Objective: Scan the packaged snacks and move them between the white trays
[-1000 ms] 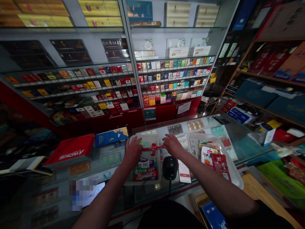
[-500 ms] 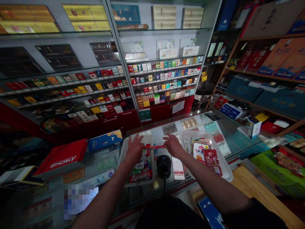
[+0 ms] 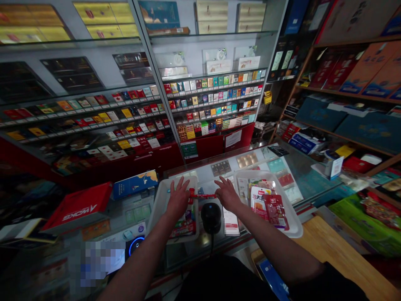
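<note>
A thin red packet (image 3: 204, 196) is stretched level between my two hands, seen nearly edge-on. My left hand (image 3: 178, 200) pinches its left end, other fingers spread, above a white plastic tray (image 3: 153, 217) of small colourful packets. At the packet's right end my right hand (image 3: 227, 195) pinches it with thumb and fingers. Just below and nearer to me stands a black desktop scanner (image 3: 211, 217). Right of my right hand, a second white tray (image 3: 296, 229) holds several snack bags, among them a dark red pouch (image 3: 276, 211).
Both trays rest on a glass counter (image 3: 308, 184). A white slip or screen (image 3: 231, 220) lies beside the scanner. On the left are a red box (image 3: 79, 207), a blue box (image 3: 134, 184) and a round device with a lit ring (image 3: 137, 246). Shelves of small boxes stand behind.
The view has shifted slightly, moving the counter items a little left in the picture. Both hands still hold the red packet above the scanner. The round device's blue ring now shows beside my left forearm.
</note>
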A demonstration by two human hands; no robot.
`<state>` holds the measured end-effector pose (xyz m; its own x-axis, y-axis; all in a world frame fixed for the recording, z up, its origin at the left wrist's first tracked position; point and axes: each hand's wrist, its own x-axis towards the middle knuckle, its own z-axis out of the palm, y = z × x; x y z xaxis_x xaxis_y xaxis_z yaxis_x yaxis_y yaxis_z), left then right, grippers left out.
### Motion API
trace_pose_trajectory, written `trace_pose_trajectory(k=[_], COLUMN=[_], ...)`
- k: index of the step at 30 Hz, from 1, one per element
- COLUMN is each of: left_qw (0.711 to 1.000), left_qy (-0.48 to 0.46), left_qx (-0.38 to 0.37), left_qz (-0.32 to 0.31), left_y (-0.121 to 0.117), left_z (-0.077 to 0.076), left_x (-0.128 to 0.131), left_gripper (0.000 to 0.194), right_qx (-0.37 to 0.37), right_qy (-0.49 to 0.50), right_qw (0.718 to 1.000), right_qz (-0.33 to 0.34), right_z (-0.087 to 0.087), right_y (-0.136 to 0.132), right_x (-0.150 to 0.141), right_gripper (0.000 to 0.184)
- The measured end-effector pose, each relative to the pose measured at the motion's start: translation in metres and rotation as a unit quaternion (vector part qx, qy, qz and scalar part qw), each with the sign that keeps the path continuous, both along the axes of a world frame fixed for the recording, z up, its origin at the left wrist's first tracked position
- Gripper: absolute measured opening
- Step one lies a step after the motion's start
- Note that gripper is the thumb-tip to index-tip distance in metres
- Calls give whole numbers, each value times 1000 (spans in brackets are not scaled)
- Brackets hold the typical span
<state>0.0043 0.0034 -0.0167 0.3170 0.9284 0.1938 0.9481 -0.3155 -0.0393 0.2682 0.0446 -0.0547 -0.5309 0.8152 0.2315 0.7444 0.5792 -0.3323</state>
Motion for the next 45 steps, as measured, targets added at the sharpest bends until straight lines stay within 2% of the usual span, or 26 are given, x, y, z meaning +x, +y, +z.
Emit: trace_pose_trajectory(k=[4,8,20,23,28,32,37,45], left_qw=[1000,1000,998,998,998,996,995,996], left_qy=[-6,-4,34,20,12,-31,-57,-87], left_qx=[-10,-24,-33,-33,-14,-18,-17,-12], left_qz=[9,20,44,46,63,81,77,33], left_y=[2,4,3,4,7,10,10,11], left_z=[-3,-5,-6,-4,2,5,10,23], left_x=[-1,-1,-1,-3,0,10,29,78], left_gripper=[29,29,25,26,24,28,29,25], right_qx=[-17,-26,-40,-44,-54,-53,-64,-58], right_qy=[-1,4,16,22,47,70,119,155], right_qw=[1000,1000,999,999,997,995,988,977], right_qz=[1,4,10,12,-9,-37,-79,-134], right_z=[-7,-11,-24,-24,-15,-10,-11,-8], right_y=[1,3,9,9,12,10,3,-12], right_x=[0,0,-5,-4,-4,3,21,73], right_gripper=[20,30,21,26,22,24,21,21])
